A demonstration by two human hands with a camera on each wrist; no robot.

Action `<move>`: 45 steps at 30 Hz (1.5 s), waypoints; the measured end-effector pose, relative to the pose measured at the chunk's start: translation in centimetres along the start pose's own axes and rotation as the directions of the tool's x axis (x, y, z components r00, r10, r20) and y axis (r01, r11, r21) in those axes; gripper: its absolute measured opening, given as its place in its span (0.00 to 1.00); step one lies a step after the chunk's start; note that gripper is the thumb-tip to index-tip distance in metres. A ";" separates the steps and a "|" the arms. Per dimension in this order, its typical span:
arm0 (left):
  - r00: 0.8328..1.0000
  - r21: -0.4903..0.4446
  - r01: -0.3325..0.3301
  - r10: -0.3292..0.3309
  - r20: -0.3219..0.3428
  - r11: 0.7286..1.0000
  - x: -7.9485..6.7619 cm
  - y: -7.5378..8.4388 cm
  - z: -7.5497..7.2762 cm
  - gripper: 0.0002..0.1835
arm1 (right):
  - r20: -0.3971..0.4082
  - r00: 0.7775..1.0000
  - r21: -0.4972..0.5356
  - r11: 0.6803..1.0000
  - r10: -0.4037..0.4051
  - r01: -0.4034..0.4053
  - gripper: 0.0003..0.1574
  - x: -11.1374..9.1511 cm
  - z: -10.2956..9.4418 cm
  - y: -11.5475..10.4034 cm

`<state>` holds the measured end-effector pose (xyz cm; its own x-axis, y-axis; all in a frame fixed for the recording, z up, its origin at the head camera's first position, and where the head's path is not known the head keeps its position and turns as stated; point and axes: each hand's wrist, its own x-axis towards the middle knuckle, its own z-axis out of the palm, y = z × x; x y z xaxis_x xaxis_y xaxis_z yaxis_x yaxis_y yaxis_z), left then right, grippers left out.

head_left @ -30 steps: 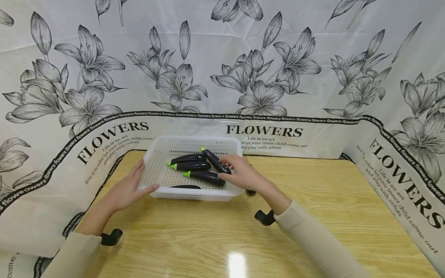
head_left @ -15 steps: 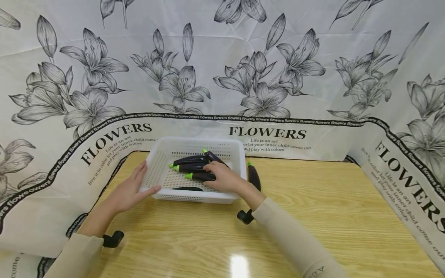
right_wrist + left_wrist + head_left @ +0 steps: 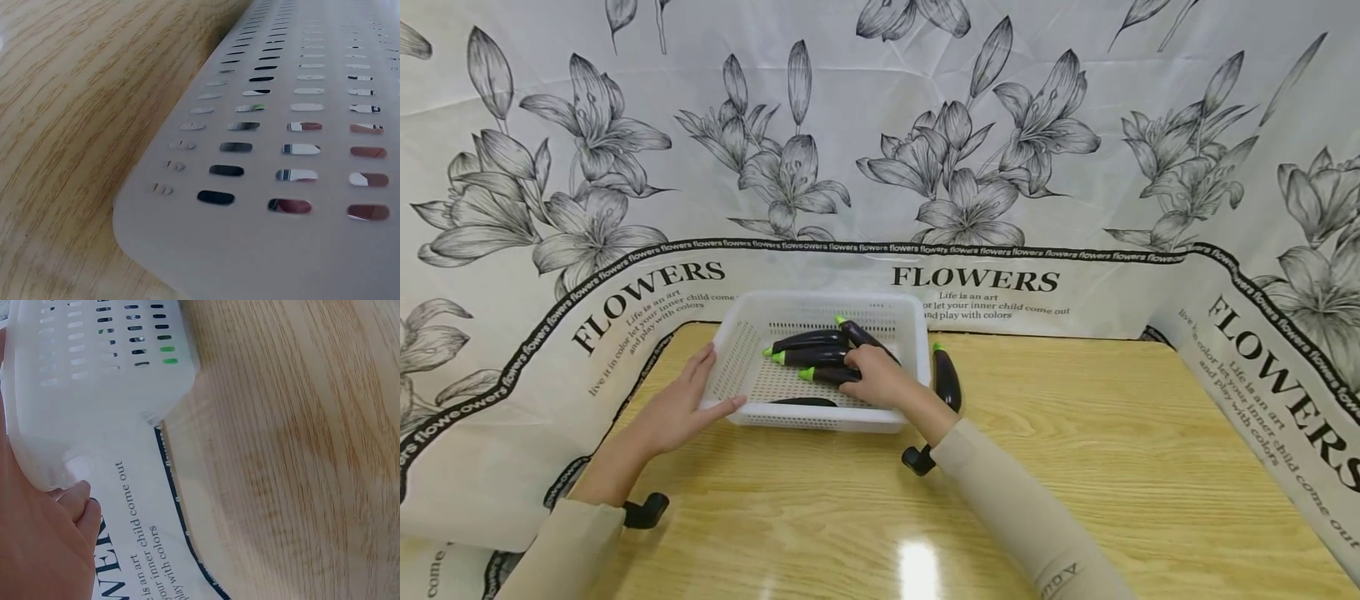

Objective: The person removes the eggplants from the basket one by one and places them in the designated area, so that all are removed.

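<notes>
A white perforated plastic basket (image 3: 820, 418) stands on the wooden table, with several dark purple, green-capped eggplants in it. My left hand (image 3: 673, 412) holds the basket's left end, thumb along the front rim; in the left wrist view its fingers (image 3: 78, 503) curl at the rim. My right hand (image 3: 882, 379) reaches inside and grips the right part of a front eggplant (image 3: 827, 375), whose far end it hides. Beside that hand are two eggplants lying side by side, the nearer one (image 3: 812, 357) close to its fingertips, and a slanted eggplant (image 3: 863, 336).
Outside the basket, an eggplant (image 3: 947, 379) lies on the table by its right wall. Another eggplant (image 3: 805, 402) shows partly behind the front rim. A flower-printed cloth (image 3: 977, 292) encloses the table (image 3: 1037, 467) at the back and sides.
My right hand has moved left and inward, from the slanted eggplant's lower end to the front eggplant. The eggplant outside the basket, earlier mostly hidden by my hand, shows fully. My left hand stays put.
</notes>
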<state>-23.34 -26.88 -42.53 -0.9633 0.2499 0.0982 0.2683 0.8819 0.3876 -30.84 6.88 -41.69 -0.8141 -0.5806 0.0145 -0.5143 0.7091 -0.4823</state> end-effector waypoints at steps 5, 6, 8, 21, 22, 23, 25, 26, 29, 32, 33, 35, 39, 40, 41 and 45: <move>1.000 -0.002 0.002 -0.002 0.002 1.000 -0.1 0.0 0.2 0.56 | 0.019 0.999 -0.039 0.999 0.038 -0.037 0.28 0.0 0.0 0.0; 1.000 -0.001 0.004 -0.004 0.003 1.000 -0.1 0.0 0.2 0.56 | 0.026 0.999 -0.049 0.998 0.047 -0.045 0.27 0.0 0.0 0.0; 1.000 0.002 0.007 -0.007 0.005 1.000 -0.2 0.0 0.3 0.56 | 0.034 0.998 -0.063 0.996 0.058 -0.056 0.26 -0.1 -0.1 -0.2; 1.000 0.000 0.005 -0.005 0.007 1.000 -0.1 0.1 0.0 0.56 | 0.073 0.989 -0.120 0.986 0.127 -0.118 0.24 -0.1 0.0 -0.5; 1.000 0.001 0.003 -0.003 0.006 1.000 -0.1 0.2 -0.1 0.56 | 0.074 0.988 -0.121 0.985 0.135 -0.125 0.24 -0.1 0.0 -0.5; 1.000 0.002 0.000 0.000 0.003 1.000 -0.1 0.2 -0.1 0.56 | 0.075 0.987 -0.123 0.984 0.141 -0.131 0.24 -0.1 0.0 -0.5; 1.000 0.001 -0.002 0.002 0.001 1.000 -0.1 0.2 -0.1 0.56 | 0.076 0.986 -0.121 0.982 0.152 -0.142 0.25 -0.1 0.0 -0.5; 1.000 -0.001 -0.003 0.003 0.001 1.000 -0.1 0.2 -0.1 0.56 | 0.076 0.985 -0.121 0.982 0.152 -0.142 0.25 -0.1 0.1 -0.5; 1.000 -0.011 0.000 0.000 0.004 1.000 -0.1 0.2 -0.1 0.56 | 0.080 0.985 -0.120 0.983 0.151 -0.141 0.24 -0.1 0.1 -0.5; 1.000 -0.019 0.004 -0.004 0.010 1.000 -0.2 0.3 -0.1 0.56 | 0.091 0.986 -0.112 0.986 0.137 -0.126 0.24 -0.2 0.0 -0.5; 1.000 -0.021 0.004 -0.004 0.011 1.000 -0.2 0.3 -0.1 0.56 | 0.097 0.986 -0.108 0.987 0.132 -0.121 0.24 -0.3 -0.1 -0.4; 1.000 -0.021 0.003 -0.003 0.011 1.000 -0.2 0.3 0.0 0.56 | 0.102 0.988 -0.097 0.989 0.117 -0.108 0.24 -0.4 -0.2 -0.4; 1.000 -0.024 0.003 -0.002 0.012 1.000 0.0 0.5 -0.1 0.56 | 0.086 0.992 -0.038 0.995 0.095 -0.092 0.25 -0.5 -0.6 -0.3; 1.000 -0.024 0.005 -0.005 0.014 1.000 0.0 0.5 -0.1 0.56 | 0.076 0.993 -0.022 0.996 0.088 -0.087 0.25 -0.5 -0.6 -0.3; 1.000 -0.026 0.005 -0.004 0.015 1.000 -0.1 0.5 -0.1 0.56 | 0.064 0.994 -0.007 0.997 0.084 -0.083 0.26 -0.5 -0.6 -0.3; 1.000 -0.030 0.005 -0.005 0.018 1.000 -0.2 0.6 -0.3 0.56 | 0.024 0.997 0.064 0.995 0.078 -0.079 0.27 -0.8 -0.8 -0.4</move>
<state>-22.99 -26.54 -42.10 -0.9642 0.2527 0.0802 0.2628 0.8710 0.4152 -30.22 7.33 -40.84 -0.8451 -0.5328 -0.0441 -0.4295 0.7257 -0.5374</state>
